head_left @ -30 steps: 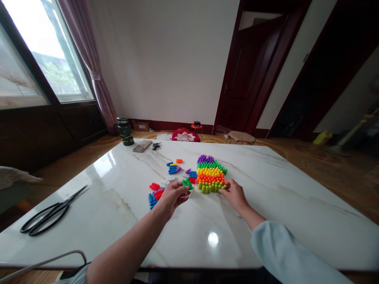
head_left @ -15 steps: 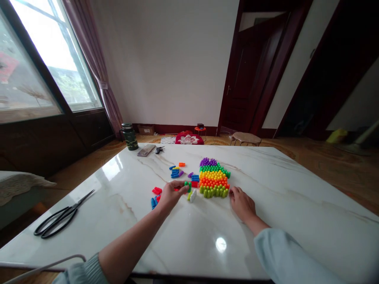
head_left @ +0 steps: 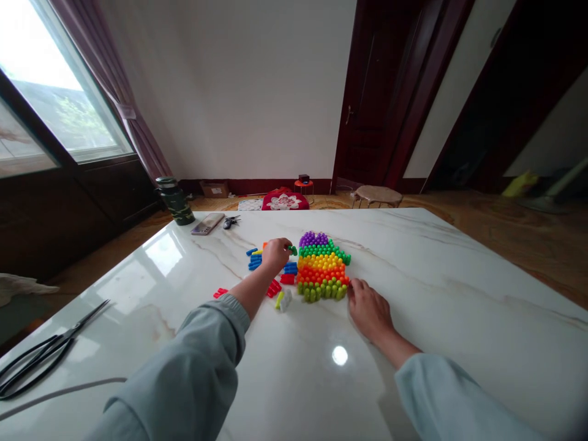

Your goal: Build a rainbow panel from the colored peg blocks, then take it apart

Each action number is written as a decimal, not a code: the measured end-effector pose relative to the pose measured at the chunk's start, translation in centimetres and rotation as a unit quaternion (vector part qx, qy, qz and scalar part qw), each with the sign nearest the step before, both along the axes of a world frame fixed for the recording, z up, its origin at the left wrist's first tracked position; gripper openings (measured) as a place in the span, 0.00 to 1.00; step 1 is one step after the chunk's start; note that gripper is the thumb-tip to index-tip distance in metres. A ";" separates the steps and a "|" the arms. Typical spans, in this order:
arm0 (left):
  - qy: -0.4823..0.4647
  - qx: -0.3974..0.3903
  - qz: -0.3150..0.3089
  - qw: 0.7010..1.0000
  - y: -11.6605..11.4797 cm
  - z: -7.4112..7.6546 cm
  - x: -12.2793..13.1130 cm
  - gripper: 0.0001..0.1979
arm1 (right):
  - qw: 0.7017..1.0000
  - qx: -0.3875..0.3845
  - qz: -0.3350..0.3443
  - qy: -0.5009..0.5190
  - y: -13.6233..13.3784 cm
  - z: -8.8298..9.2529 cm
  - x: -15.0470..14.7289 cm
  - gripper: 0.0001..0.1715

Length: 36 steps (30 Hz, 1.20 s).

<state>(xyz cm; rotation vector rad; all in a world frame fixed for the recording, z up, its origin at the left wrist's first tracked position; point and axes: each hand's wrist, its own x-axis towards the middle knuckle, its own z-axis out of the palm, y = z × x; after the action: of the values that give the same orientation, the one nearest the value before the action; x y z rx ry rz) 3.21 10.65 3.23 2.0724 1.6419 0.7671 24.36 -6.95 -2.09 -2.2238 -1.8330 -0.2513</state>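
Note:
My left hand is closed in a pinch on a small green plastic piece with rounded ends. It hovers at the left side of a block of knobbed plastic pieces, striped purple, green, yellow, orange and lime from back to front, beside the green rows. My right hand rests at the block's front right corner, fingers curled together, fingertips against the orange and lime edge; whether they pinch anything is hidden. Loose blue pieces, red pieces and a white piece lie left of the block.
On the white marbled table lie black-handled scissors and a grey cable at left. A camouflage flask, a phone and keys are at the back left. A round stool stands beyond the table.
My left hand has moved away from me with the green piece, from near the white piece to the block's green rows. My right hand stays at the front right corner. The view has shifted slightly.

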 end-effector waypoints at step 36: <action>0.265 -0.061 0.002 0.962 -14.6 3.2 -16.0 0.12 | 0.985 -0.113 -0.040 0.122 1.8 1.8 1.3 0.13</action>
<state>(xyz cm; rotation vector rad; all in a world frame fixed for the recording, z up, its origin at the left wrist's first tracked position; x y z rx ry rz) -12.74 -3.98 6.46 2.3097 1.8977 0.0968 25.67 -5.13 -0.30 -2.3557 -1.7170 0.2180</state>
